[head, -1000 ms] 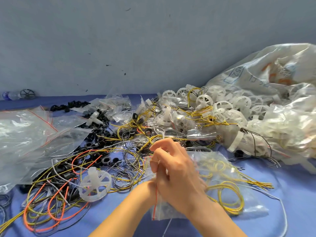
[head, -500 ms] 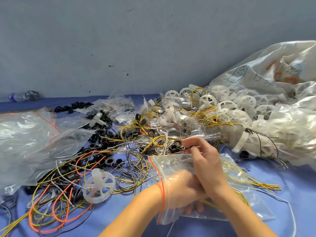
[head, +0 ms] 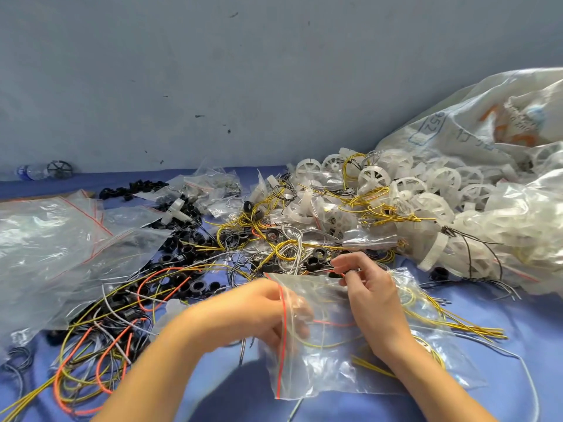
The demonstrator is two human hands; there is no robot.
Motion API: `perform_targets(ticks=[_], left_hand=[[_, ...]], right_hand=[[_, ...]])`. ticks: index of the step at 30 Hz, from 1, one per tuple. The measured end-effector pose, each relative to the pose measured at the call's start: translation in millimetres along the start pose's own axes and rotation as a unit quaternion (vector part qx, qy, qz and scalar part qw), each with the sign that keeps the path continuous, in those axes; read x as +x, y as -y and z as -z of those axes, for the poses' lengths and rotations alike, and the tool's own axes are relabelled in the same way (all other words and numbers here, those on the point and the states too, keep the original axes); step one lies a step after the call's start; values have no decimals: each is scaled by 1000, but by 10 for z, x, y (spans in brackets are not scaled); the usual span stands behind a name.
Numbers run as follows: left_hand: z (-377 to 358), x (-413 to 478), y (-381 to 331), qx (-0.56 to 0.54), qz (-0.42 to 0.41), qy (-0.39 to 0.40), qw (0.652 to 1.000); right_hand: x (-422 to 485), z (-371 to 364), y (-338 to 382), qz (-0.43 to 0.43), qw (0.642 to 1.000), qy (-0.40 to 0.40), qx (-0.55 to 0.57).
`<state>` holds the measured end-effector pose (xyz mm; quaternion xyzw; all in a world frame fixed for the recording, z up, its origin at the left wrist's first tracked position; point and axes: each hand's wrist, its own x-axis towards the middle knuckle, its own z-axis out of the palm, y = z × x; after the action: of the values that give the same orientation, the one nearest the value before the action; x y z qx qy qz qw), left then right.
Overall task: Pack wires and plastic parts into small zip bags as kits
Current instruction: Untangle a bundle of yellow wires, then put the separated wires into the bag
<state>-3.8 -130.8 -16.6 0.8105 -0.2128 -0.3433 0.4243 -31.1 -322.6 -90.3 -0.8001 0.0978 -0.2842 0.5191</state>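
Observation:
A small clear zip bag (head: 329,370) with a red seal strip lies in front of me on the blue cloth. My left hand (head: 259,312) grips its open mouth, fingers partly inside the bag. My right hand (head: 365,287) pinches a thin red wire (head: 338,272) at the bag's top corner. Yellow and red wire shows through the bag's plastic. Loose yellow, orange, grey and black wires (head: 100,354) tangle at the left. Black plastic rings (head: 182,248) and white spoked wheels (head: 374,178) lie in heaps behind.
Large clear zip bags (head: 54,248) spread at the left. A big white sack (head: 493,126) with more white wheels fills the right. A grey wall (head: 243,71) closes the back. A bundle of yellow wires (head: 463,324) lies right of the bag.
The bag has swung flat toward my left hand, which now reaches into its mouth. My right hand moved off the pile to the bag's top corner with a red wire. The white wheel at left is now hidden.

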Motion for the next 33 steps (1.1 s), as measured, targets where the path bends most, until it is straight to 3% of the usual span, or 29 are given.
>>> perform_targets(ticks=[2, 4, 8, 15, 18, 26, 30, 33], left_hand=[[175, -29, 37, -80, -24, -47, 995], [371, -49, 11, -100, -58, -152, 982], [554, 254, -170, 107, -102, -312, 938], [679, 1191, -186, 412, -17, -299, 860], [718, 1305, -127, 483, 17, -272, 832], [660, 1301, -128, 465, -47, -375, 801], [721, 1038, -408, 372, -151, -462, 791], [707, 723, -628, 309, -244, -515, 762]], right_hand=[[16, 0, 17, -4, 1000, -4, 7], [53, 6, 44, -10, 999, -15, 26], [133, 43, 100, -15, 997, -36, 67], [253, 155, 114, -31, 992, -69, 104], [308, 204, 121, -36, 989, -83, 118], [387, 317, 144, -51, 979, -108, 165], [438, 435, 206, -59, 970, -140, 188], [440, 531, 296, -54, 967, -137, 210]])
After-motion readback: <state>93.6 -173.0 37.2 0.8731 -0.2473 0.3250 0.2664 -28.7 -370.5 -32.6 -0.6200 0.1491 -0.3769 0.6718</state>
